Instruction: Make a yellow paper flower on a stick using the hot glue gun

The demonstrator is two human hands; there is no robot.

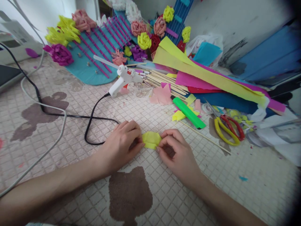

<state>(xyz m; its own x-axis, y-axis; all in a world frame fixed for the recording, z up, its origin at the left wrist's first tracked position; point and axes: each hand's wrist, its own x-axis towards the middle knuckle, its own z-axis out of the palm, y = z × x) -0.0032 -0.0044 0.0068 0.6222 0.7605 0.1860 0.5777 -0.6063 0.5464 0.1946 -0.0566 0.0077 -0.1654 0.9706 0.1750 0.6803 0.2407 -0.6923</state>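
Observation:
A small piece of yellow paper (151, 140) with a crease across it is stretched between my two hands, just above the patterned cloth. My left hand (124, 139) pinches its left edge between thumb and fingers. On the other side, my right hand (176, 149) pinches the right edge with thumb and index finger. A white glue gun (122, 80) lies beyond my left hand, its black cord running behind that hand. Past my right hand are a green highlighter (188, 113) and a thin wooden stick (204, 137).
Scissors (227, 128) with red and yellow handles lie at the right. Behind are wooden sticks (166, 82), long strips of yellow paper (199, 69), and a blue board (89, 70) with paper flowers. A grey cable (61, 131) crosses the left side.

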